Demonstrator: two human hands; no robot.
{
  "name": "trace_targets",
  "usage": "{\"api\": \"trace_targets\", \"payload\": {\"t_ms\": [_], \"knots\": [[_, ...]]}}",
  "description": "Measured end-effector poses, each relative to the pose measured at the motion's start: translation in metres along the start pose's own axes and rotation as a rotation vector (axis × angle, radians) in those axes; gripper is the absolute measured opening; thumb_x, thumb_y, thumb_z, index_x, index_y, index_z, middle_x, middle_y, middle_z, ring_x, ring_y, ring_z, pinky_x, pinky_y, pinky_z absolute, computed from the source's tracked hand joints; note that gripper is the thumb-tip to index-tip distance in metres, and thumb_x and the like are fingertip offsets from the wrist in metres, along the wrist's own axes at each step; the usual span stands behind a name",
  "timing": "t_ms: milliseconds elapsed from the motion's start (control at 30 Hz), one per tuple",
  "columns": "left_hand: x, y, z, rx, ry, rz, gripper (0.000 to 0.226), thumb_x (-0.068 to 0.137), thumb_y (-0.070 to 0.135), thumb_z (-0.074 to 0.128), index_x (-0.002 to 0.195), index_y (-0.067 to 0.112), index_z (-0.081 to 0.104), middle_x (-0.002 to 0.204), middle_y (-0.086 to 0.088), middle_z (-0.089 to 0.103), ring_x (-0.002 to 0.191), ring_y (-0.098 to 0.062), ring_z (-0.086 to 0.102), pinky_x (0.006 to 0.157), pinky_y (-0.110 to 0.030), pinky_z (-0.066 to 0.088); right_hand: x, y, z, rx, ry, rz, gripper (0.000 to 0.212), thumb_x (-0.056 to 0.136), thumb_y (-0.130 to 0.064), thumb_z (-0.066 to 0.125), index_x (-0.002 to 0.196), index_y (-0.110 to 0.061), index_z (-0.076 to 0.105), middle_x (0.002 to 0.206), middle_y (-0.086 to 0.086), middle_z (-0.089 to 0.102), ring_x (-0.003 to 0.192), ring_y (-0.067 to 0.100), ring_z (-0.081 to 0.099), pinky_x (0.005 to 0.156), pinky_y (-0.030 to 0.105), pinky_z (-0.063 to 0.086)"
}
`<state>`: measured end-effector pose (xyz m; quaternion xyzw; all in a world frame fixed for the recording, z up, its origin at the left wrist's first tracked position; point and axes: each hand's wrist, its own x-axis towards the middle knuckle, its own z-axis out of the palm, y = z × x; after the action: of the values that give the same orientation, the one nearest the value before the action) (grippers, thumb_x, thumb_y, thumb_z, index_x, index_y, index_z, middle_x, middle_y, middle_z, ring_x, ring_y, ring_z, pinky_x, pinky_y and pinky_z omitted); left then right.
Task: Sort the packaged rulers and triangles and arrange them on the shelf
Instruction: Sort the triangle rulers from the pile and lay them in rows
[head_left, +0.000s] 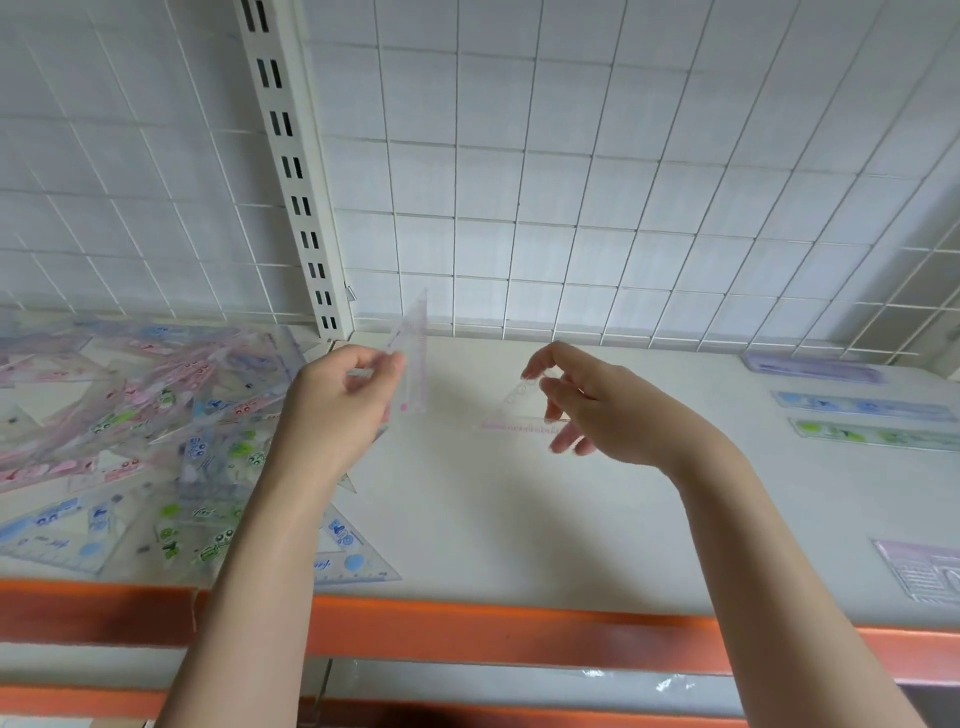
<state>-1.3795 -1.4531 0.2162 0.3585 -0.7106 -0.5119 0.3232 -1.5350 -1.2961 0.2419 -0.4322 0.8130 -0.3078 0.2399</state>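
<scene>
- At the far left a jumbled pile of packaged rulers and triangles (130, 447) lies on the white shelf (467, 519), with pink, blue and green prints mixed together; one blue-printed triangle (353, 551) sits at the pile's near edge, close to the shelf's orange front edge (467, 629).
- My left hand (343, 400) is raised above the shelf, its fingers curled round the lower part of a clear triangle with pink markings (413, 358), which stands nearly upright in front of the slotted white upright (296, 171).
- My right hand (587, 405) hovers near the middle of the shelf, thumb and fingers pinching a second clear pink-marked triangle (519, 415), its long marked edge lowest and roughly level.
- Behind both hands runs a white wire grid (571, 182).
- At the right, three packaged rulers lie flat in a row, well apart from the pile: purple (815, 370), blue (862, 405), green (872, 434).
- A purple packaged piece (919, 569) lies nearer the front; I cannot tell its shape.
</scene>
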Motion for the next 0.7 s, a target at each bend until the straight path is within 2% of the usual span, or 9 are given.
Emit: {"api": "trace_targets", "payload": {"t_ms": [67,133,200,267,367,433,567,633,700], "knots": [[-0.001,0.0,0.001,0.046,-0.016,0.037,0.014,0.09,0.036,0.057,0.084,0.024,0.061,0.077,-0.006,0.067,0.068,-0.025,0.063,0.065,-0.027,0.043,0.004,0.001,0.0,-0.036,-0.021,-0.017,0.021,0.101,-0.029,0.029,0.105,-0.039,0.048,0.091,-0.004,0.06,0.063,0.012,0.068,0.063,0.027,0.052],[-0.002,-0.001,0.002,0.095,-0.055,0.095,0.015,0.091,0.032,0.055,0.08,0.024,0.059,0.061,0.006,0.059,0.051,-0.011,0.051,0.062,-0.027,0.044,0.008,0.002,0.002,-0.08,-0.01,-0.042,0.021,0.101,-0.03,0.028,0.106,-0.04,0.046,0.091,-0.003,0.06,0.057,0.011,0.063,0.058,0.023,0.045],[-0.003,0.0,0.004,0.164,-0.122,0.131,0.016,0.094,0.027,0.05,0.079,0.022,0.055,0.061,0.013,0.059,0.048,-0.003,0.055,0.056,-0.024,0.044,0.011,0.004,0.003,-0.087,0.01,-0.058,0.018,0.101,-0.033,0.03,0.11,-0.039,0.043,0.091,0.001,0.062,0.058,0.013,0.058,0.057,0.024,0.042],[-0.003,0.001,0.006,0.18,-0.189,0.154,0.016,0.096,0.024,0.045,0.082,0.021,0.051,0.081,0.011,0.064,0.063,-0.005,0.067,0.061,-0.026,0.045,0.013,0.008,0.003,-0.082,0.017,-0.067,0.018,0.098,-0.038,0.039,0.115,-0.038,0.04,0.091,0.003,0.064,0.062,0.016,0.056,0.058,0.025,0.043],[-0.004,0.004,0.012,0.141,-0.245,0.161,0.016,0.097,0.028,0.042,0.084,0.034,0.048,0.109,0.003,0.061,0.078,-0.018,0.071,0.079,-0.042,0.055,0.014,0.014,0.0,-0.106,0.007,-0.066,0.046,0.087,-0.041,0.06,0.125,-0.041,0.034,0.089,-0.008,0.058,0.063,0.012,0.055,0.057,0.02,0.042],[-0.006,0.008,0.015,0.096,-0.272,0.148,0.025,0.099,0.025,0.038,0.085,0.043,0.049,0.119,0.002,0.056,0.079,-0.02,0.071,0.079,-0.044,0.057,0.015,0.018,-0.001,-0.114,0.011,-0.065,0.056,0.083,-0.035,0.066,0.128,-0.04,0.033,0.088,-0.011,0.055,0.063,0.01,0.053,0.055,0.017,0.041],[-0.011,0.013,0.022,0.041,-0.419,0.065,0.044,0.102,0.022,0.027,0.113,0.064,0.036,0.124,0.003,0.051,0.067,-0.02,0.071,0.061,-0.029,0.056,0.015,0.025,-0.001,-0.105,0.023,-0.065,0.062,0.083,-0.029,0.067,0.133,-0.037,0.033,0.088,-0.011,0.054,0.061,0.007,0.05,0.054,0.016,0.041],[-0.008,0.007,0.027,0.138,-0.397,0.111,0.049,0.101,0.024,0.026,0.12,0.07,0.028,0.114,0.006,0.058,0.061,-0.014,0.065,0.062,-0.024,0.051,0.014,0.028,-0.001,-0.094,-0.003,-0.042,0.07,0.08,-0.027,0.07,0.137,-0.037,0.03,0.09,-0.011,0.054,0.062,0.01,0.051,0.054,0.018,0.042],[-0.004,0.002,0.029,0.283,-0.367,0.172,0.048,0.101,0.026,0.028,0.126,0.068,0.026,0.104,0.01,0.055,0.066,-0.01,0.057,0.066,-0.014,0.044,0.013,0.031,0.0,-0.091,-0.021,-0.022,0.076,0.08,-0.027,0.071,0.141,-0.037,0.026,0.091,-0.011,0.053,0.062,0.012,0.052,0.054,0.018,0.041]]}}
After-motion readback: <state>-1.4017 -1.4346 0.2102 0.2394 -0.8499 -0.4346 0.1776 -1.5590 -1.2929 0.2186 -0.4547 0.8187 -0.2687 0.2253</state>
